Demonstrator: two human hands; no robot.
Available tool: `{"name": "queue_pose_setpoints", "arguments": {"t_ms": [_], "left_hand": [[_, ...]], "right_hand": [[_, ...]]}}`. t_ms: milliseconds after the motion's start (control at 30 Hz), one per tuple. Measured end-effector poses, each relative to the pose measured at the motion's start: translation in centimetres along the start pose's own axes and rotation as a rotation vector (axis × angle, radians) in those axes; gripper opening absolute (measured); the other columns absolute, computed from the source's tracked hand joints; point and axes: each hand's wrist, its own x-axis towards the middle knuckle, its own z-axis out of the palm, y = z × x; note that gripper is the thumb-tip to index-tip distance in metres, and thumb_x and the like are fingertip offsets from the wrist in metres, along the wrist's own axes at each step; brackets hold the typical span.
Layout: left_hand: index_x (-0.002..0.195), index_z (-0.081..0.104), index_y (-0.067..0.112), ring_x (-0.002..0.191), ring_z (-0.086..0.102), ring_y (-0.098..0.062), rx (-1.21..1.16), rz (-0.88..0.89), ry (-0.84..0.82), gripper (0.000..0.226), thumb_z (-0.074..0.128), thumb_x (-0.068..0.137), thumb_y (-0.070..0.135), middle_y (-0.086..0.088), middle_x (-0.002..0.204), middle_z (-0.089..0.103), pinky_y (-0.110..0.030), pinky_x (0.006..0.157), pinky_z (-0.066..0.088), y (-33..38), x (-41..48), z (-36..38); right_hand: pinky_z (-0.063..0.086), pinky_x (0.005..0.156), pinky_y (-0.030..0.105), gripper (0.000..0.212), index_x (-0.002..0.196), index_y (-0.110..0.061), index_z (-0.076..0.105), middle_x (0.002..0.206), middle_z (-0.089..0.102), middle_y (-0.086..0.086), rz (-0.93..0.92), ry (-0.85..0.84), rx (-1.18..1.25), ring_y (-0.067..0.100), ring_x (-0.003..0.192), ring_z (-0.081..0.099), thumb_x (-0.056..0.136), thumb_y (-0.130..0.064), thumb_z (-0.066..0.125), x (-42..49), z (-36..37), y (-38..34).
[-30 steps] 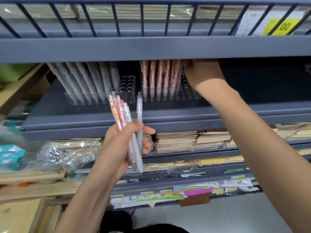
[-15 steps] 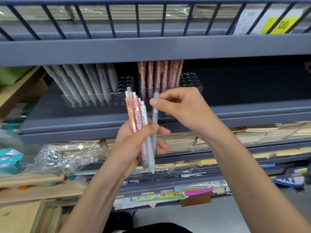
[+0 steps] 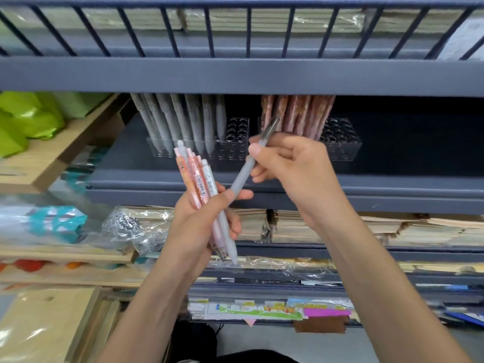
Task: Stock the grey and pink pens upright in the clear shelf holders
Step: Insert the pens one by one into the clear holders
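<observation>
The right hand pinches a tilted grey pen. The left hand grips a bundle of pens just beside it.

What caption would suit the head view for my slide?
Right hand pinches one grey pen, angled from the pen bunch in the left hand, before clear shelf holders.
</observation>
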Motion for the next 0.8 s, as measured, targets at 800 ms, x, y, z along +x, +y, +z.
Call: {"name": "queue_pose_setpoints", "arguments": {"t_ms": [800], "left_hand": [[0.091, 0.055, 0.019, 0.039, 0.047, -0.015, -0.014, 0.076, 0.191, 0.020, 0.070, 0.088, 0.031, 0.000, 0.067, 0.056, -0.024, 0.039, 0.041, 1.7, -3.1, -8.2]], "right_hand": [[0.043, 0.086, 0.034, 0.035, 0.118, -0.006, 0.058, 0.113, 0.068, 0.015, -0.234, 0.103, -1.104, 0.039, 0.106, 0.057, 0.103, -0.034, 0.043, 7.7, 6.4, -1.5]]}}
